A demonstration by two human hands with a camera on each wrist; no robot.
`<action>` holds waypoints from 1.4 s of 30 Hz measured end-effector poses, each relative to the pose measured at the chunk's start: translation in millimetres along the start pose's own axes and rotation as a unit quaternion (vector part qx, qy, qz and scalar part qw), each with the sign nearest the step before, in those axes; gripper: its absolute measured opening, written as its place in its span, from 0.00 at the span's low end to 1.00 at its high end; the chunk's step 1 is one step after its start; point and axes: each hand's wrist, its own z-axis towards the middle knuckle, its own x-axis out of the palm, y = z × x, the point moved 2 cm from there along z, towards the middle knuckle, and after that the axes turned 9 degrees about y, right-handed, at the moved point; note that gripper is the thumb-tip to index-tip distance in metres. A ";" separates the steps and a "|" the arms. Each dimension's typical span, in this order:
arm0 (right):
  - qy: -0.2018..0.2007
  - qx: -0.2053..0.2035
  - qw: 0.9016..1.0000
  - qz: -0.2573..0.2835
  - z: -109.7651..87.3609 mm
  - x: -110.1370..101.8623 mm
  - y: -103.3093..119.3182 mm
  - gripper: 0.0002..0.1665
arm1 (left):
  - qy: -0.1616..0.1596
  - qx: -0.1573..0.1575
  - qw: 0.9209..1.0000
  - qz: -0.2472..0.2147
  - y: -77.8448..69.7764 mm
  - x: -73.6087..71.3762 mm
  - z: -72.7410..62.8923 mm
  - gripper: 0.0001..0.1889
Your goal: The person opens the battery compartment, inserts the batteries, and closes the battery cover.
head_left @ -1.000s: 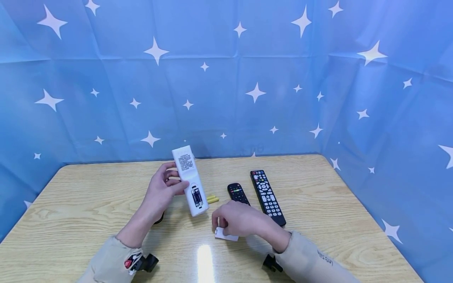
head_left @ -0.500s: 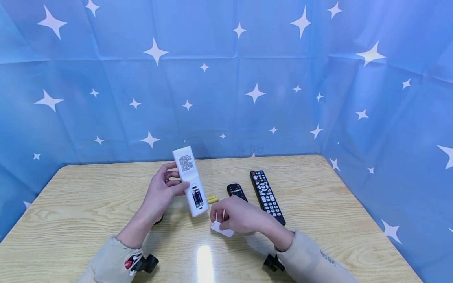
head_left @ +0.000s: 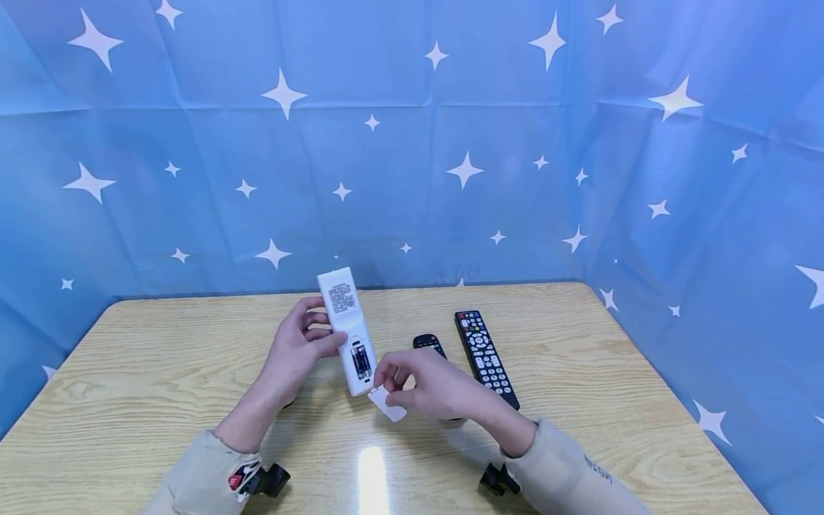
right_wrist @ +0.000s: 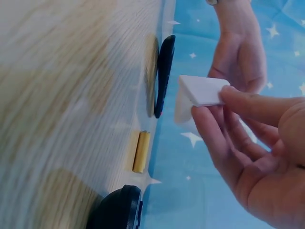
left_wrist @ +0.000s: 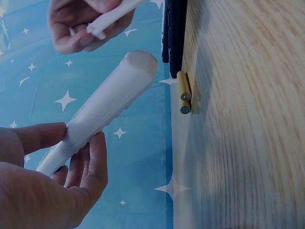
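Observation:
My left hand (head_left: 302,350) holds a white remote control (head_left: 352,322) up off the table, thumb on its back and fingers along its far side. Its uncovered battery compartment (head_left: 361,361) faces me with dark batteries inside. My right hand (head_left: 428,383) pinches a small white battery cover (head_left: 388,405) just below the remote's lower end. In the right wrist view, thumb and fingertips grip the cover (right_wrist: 205,90) by its edge. Seen from the left wrist, the cover (left_wrist: 114,16) is apart from the remote (left_wrist: 105,100).
Two yellow batteries (left_wrist: 184,93) lie side by side on the wooden table (head_left: 599,400). A long black remote (head_left: 486,357) and a smaller black one (head_left: 428,343), partly behind my right hand, lie to the right. Another dark object (right_wrist: 165,76) lies near my left arm.
My right hand has lifted the battery cover and brought it left and up to the white remote's lower end, tilting it. The left hand and remote have shifted slightly right.

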 end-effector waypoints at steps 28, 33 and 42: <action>-0.118 -0.023 0.990 0.071 4.3 -6.4 -0.1 0.11 | 0.020 -0.017 0.999 0.023 4.8 9.7 0.4 0.33; -0.125 -0.017 0.988 0.084 4.8 -6.7 0.3 0.11 | 0.027 -0.015 0.999 0.015 4.9 11.0 0.4 0.33; -0.132 -0.017 0.987 0.090 6.8 -5.2 -2.5 0.10 | 0.037 -0.016 0.999 0.012 4.5 12.1 0.4 0.32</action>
